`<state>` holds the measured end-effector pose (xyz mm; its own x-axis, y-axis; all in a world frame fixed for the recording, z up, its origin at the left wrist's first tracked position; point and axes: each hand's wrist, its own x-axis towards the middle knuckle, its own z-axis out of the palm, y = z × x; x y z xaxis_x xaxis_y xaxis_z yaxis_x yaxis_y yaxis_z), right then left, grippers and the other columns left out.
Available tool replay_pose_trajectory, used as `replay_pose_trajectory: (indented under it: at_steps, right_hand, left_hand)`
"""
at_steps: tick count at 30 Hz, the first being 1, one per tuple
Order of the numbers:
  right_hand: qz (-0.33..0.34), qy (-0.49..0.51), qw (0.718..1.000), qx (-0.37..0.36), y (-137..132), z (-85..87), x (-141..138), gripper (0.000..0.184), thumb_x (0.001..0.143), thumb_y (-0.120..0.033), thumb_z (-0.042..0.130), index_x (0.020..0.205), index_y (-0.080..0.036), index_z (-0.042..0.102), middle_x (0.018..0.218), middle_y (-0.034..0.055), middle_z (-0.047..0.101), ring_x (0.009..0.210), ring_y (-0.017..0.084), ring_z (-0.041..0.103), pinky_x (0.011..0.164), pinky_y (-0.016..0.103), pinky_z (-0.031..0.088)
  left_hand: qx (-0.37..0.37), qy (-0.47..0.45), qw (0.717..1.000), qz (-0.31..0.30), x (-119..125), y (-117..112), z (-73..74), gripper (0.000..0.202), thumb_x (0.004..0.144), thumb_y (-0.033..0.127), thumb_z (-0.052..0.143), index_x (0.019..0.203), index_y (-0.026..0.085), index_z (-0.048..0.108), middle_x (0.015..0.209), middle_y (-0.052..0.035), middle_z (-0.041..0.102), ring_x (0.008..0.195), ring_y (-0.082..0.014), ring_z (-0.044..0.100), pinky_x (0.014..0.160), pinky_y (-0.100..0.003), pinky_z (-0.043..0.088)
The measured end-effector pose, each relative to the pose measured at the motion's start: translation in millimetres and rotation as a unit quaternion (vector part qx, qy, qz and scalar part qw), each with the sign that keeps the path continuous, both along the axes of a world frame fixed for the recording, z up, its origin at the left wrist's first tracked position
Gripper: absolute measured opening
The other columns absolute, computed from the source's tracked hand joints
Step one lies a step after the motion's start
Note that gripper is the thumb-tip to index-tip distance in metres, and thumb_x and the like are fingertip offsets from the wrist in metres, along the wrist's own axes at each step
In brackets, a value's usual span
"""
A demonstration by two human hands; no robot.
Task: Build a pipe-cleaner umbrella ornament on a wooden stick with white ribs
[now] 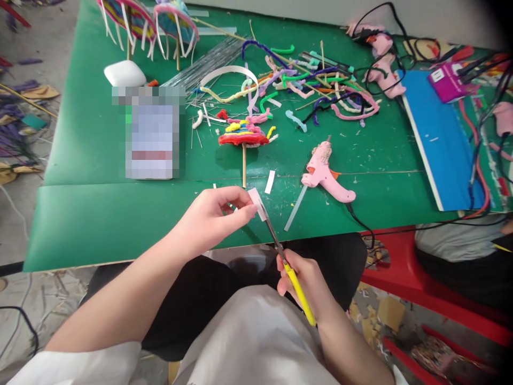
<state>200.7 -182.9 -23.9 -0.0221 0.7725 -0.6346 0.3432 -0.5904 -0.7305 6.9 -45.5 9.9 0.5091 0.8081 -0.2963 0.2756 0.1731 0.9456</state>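
My left hand (pixel 214 214) pinches a small white paper strip (pixel 256 203) above the front edge of the green table (pixel 100 214). My right hand (pixel 306 283) grips yellow-handled scissors (pixel 286 262) over my lap. Their blades reach up to the strip and meet it. Just beyond stands a little umbrella-shaped piece of coloured pipe cleaners on a wooden stick (pixel 243 136). A cut white strip (pixel 270 182) lies on the table next to it.
A pink glue gun (pixel 324 174) lies right of the strip, its cord running off the table. Loose pipe cleaners (pixel 320 85) cover the back. Two finished pieces (pixel 152 21) stand back left. A blue board (pixel 441 139), more glue guns and cables sit right. A red stool (pixel 401 272) stands beside me.
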Motion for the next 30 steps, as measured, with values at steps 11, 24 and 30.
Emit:
replay_pose_trajectory:
  at_steps: [11,24,30]
  right_hand:
    - [-0.001,0.000,1.000,0.007,0.0,-0.4,-0.5,0.025,0.060,-0.021,0.065,0.064,-0.022,0.041,0.051,-0.0075,0.040,0.052,0.009,0.026,0.044,0.021,0.023]
    - [0.019,-0.038,0.998,0.035,-3.1,-2.3,-1.4,0.019,0.058,-0.018,0.056,0.063,-0.023,0.038,0.051,-0.0067,0.042,0.053,0.011,0.031,0.047,0.021,0.026]
    - [0.030,-0.059,0.997,0.030,1.2,1.6,-3.2,0.016,0.055,-0.018,0.050,0.062,-0.023,0.036,0.051,-0.0064,0.040,0.051,0.010,0.033,0.047,0.022,0.026]
  left_hand:
    - [0.019,-0.007,1.000,0.003,3.2,-0.2,-2.8,0.023,0.082,0.037,0.061,0.071,0.016,0.062,0.073,-0.0007,0.064,0.071,-0.0128,0.056,0.067,-0.026,0.045]
    - [-0.016,-0.019,1.000,0.008,0.4,1.7,-4.0,0.025,0.078,0.038,0.066,0.068,0.016,0.064,0.070,-0.0010,0.065,0.067,-0.0135,0.057,0.063,-0.026,0.044]
    - [-0.025,-0.019,0.999,0.015,0.2,2.0,-2.6,0.024,0.077,0.038,0.067,0.065,0.017,0.063,0.068,0.0008,0.064,0.065,-0.0118,0.056,0.062,-0.024,0.043]
